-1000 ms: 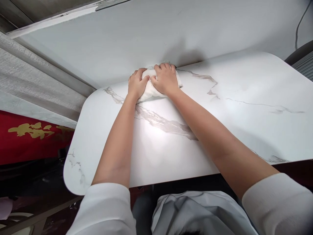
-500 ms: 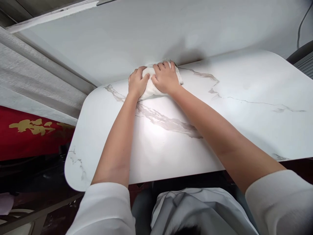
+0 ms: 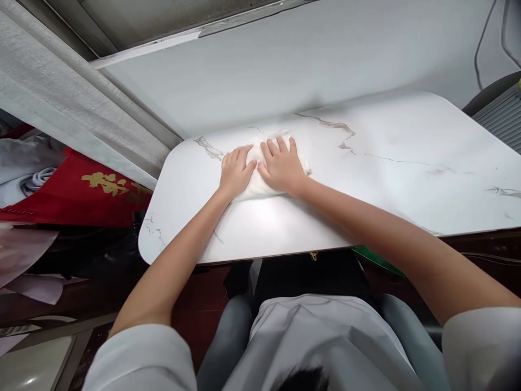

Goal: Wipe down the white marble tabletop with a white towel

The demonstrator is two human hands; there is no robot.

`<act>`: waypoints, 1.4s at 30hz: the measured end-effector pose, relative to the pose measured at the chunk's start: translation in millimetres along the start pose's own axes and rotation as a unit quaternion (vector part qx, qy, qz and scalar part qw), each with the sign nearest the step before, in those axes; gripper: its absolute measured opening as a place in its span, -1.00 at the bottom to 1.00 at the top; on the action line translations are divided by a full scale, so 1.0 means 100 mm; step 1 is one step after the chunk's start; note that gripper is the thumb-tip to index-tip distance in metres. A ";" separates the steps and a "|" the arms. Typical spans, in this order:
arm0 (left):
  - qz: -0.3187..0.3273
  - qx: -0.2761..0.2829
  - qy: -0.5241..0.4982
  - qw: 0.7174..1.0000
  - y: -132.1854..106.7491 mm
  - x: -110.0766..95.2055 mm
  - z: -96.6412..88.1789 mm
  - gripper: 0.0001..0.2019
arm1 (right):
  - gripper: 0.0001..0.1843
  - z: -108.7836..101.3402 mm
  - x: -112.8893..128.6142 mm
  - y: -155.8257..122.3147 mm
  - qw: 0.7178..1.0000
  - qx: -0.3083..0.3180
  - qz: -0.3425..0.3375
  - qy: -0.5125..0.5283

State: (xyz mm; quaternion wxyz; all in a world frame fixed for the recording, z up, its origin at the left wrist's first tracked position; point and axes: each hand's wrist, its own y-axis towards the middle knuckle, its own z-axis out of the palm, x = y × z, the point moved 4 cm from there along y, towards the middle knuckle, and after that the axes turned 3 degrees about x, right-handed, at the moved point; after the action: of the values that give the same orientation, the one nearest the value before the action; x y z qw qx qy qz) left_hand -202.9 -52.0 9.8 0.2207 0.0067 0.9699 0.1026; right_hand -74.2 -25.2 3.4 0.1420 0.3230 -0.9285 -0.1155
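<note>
Together, left hand (image 3: pixel 237 175) and right hand (image 3: pixel 283 167) lie over cloth (image 3: pixel 259 187), fingers splayed, neither clenched. Cloth sits on table (image 3: pixel 407 190), left of its middle, between near and far edges. Paired palms probably share weight, keeping cloth flat against table.

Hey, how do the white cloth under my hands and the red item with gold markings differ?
The white cloth looks plain, while the red item bears gold markings. The white cloth lies on the tabletop; the red item is past its left end. Your left hand and right hand rest on the white cloth; neither touches the red item.
</note>
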 end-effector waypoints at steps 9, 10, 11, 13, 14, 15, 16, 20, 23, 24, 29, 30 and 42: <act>-0.039 0.003 -0.003 0.999 -1.30 -0.27 -0.20 -0.58 | -0.35 -0.33 0.60 -1.04 0.997 0.017 -0.068 0.028; -0.043 0.002 -0.004 0.999 -1.39 -0.29 -0.21 -0.58 | -0.35 -0.34 0.65 -1.11 0.997 0.017 -0.073 0.029; -0.046 0.002 -0.005 0.999 -1.47 -0.30 -0.23 -0.58 | -0.35 -0.36 0.70 -1.16 0.997 0.019 -0.074 0.030; -0.050 0.000 -0.004 0.999 -1.58 -0.29 -0.26 -0.58 | -0.33 -0.37 0.81 -1.22 0.997 0.025 -0.070 0.021; -0.050 -0.001 -0.004 0.999 -1.62 -0.28 -0.28 -0.59 | -0.32 -0.37 0.86 -1.24 0.997 0.028 -0.066 0.011; -0.050 -0.002 -0.003 0.999 -1.64 -0.27 -0.29 -0.59 | -0.32 -0.37 0.92 -1.25 0.997 0.032 -0.063 -0.003; -0.050 -0.002 -0.001 0.999 -1.66 -0.24 -0.31 -0.59 | -0.32 -0.37 0.97 -1.24 0.997 0.036 -0.062 -0.018; -0.050 0.000 0.009 0.999 -1.65 -0.09 -0.38 -0.59 | -0.31 -0.33 1.15 -1.12 0.994 0.070 -0.067 -0.044; -0.043 0.005 0.012 0.999 -1.55 0.06 -0.44 -0.58 | -0.28 -0.28 1.20 -0.91 0.990 0.121 -0.065 -0.034; -0.043 0.004 0.012 0.999 -1.50 0.12 -0.46 -0.57 | -0.27 -0.26 1.20 -0.83 0.988 0.135 -0.063 -0.025; -0.059 -0.014 0.022 0.998 -1.10 0.46 -0.52 -0.54 | -0.32 -0.15 1.09 -0.28 0.985 0.151 -0.082 0.012; -0.065 -0.022 0.023 0.997 -1.00 0.53 -0.52 -0.55 | -0.34 -0.11 1.05 -0.17 0.985 0.145 -0.092 0.014; -0.129 -0.116 -0.024 0.985 0.12 1.14 -0.47 -0.72 | -0.59 0.34 0.48 0.89 0.991 0.046 -0.042 0.118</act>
State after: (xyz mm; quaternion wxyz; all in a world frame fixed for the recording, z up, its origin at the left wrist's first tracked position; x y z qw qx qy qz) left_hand -326.1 -42.8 5.4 0.2542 -0.1415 0.9386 0.1855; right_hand -172.0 16.1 8.4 0.2312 0.3789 -0.8952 -0.0396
